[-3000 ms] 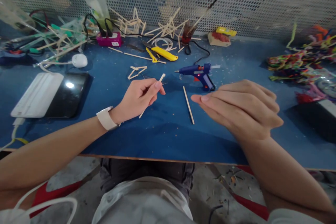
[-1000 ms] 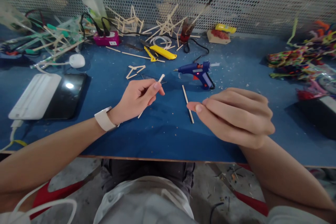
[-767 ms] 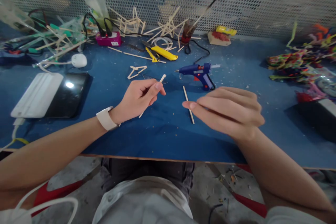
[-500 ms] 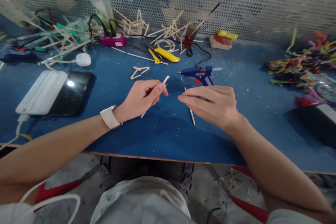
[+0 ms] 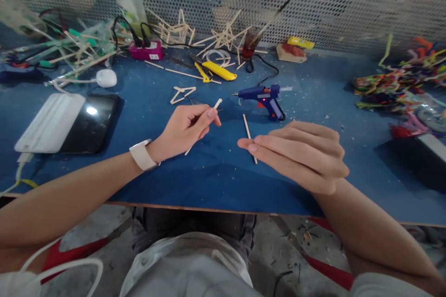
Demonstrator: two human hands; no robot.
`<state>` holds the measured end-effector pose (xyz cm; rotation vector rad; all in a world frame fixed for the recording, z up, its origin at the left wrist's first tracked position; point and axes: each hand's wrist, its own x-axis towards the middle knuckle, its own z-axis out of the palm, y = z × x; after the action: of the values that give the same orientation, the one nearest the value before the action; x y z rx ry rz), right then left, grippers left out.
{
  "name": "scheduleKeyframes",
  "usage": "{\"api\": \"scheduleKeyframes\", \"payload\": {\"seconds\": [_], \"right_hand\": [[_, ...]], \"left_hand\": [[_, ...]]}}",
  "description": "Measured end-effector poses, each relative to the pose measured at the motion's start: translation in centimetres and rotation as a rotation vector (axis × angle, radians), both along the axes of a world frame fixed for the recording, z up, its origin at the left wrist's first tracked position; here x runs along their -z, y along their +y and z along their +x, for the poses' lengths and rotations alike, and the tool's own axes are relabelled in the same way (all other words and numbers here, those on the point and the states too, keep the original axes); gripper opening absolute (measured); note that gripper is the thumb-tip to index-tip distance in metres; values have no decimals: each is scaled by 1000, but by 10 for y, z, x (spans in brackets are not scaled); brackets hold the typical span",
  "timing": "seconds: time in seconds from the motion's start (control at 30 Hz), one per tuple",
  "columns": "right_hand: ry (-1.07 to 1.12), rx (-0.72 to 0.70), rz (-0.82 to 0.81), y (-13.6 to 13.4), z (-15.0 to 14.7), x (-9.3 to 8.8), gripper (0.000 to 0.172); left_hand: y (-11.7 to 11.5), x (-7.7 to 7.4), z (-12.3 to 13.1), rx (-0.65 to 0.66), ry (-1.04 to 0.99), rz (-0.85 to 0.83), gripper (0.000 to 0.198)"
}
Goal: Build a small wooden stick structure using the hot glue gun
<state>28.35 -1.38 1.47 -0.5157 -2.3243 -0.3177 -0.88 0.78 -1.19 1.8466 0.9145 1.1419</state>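
Observation:
My left hand (image 5: 186,127), with a white watch on its wrist, pinches a thin wooden stick (image 5: 216,103) between thumb and fingers; the stick slants up to the right above the blue table (image 5: 216,176). My right hand (image 5: 299,153) hovers over the table to the right, fingers stretched out together and pointing left, with nothing in it. Its fingertips lie just over a second wooden stick (image 5: 246,125) that rests flat on the table. A blue glue gun (image 5: 263,96) stands just beyond that stick.
A small glued stick triangle (image 5: 181,94), a yellow cutter (image 5: 219,70), a pink power strip (image 5: 145,50) and stick models lie behind. A black tablet with a white cover (image 5: 66,123) sits at left. Coloured pipe cleaners (image 5: 393,83) pile at right.
My right hand swept leftward over the lying stick, then drew back a little toward me and to the right. My left hand kept its stick in place.

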Motion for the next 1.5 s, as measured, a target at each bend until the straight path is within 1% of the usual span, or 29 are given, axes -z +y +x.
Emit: {"api": "scheduleKeyframes", "payload": {"seconds": [0.07,0.2,0.27,0.3,0.33,0.43,0.53,0.63,0.73,0.83,0.93,1.0,1.13,1.23,1.33,1.43,1.5], "right_hand": [[47,-41,56,0,-3,-2,23],[100,-155,216,5,-12,-10,19],[72,-141,207,7,-16,-11,16],[47,-99,169,8,-18,-10,13],[12,-27,112,10,-21,-8,12],[-106,253,-59,15,-28,-1,22],[-197,446,-230,23,-33,2,29],[-317,612,-417,27,-36,0,21],[-381,728,-539,28,-38,-2,19],[-384,780,-606,28,-38,-1,24],[-342,712,-639,29,-38,2,15],[-296,642,-647,30,-38,3,19],[-272,558,-704,31,-40,7,27],[-231,477,-721,32,-40,14,33],[-90,353,-734,34,-40,26,33],[117,239,-739,37,-46,34,25],[308,187,-832,38,-55,35,17]], "left_hand": [[0,0,0,5,-3,-7,57],[0,2,-2,10,-10,-14,56],[0,3,-2,11,-10,-13,55],[1,3,-2,11,-10,-16,55],[1,3,-2,10,-10,-18,55],[1,2,-1,-10,3,-2,56],[1,1,-1,-23,17,24,56],[0,0,-1,-13,4,28,54],[-1,-1,-1,-5,3,37,53],[-2,-1,-1,6,1,38,52],[-1,-1,-1,6,6,41,52],[-1,-1,-1,0,14,50,52],[0,0,-1,-20,16,70,49],[1,2,0,-39,-20,72,46],[3,3,0,-49,-58,91,46],[5,5,-1,-69,-46,142,46],[6,7,-1,-90,-39,172,45]]}}
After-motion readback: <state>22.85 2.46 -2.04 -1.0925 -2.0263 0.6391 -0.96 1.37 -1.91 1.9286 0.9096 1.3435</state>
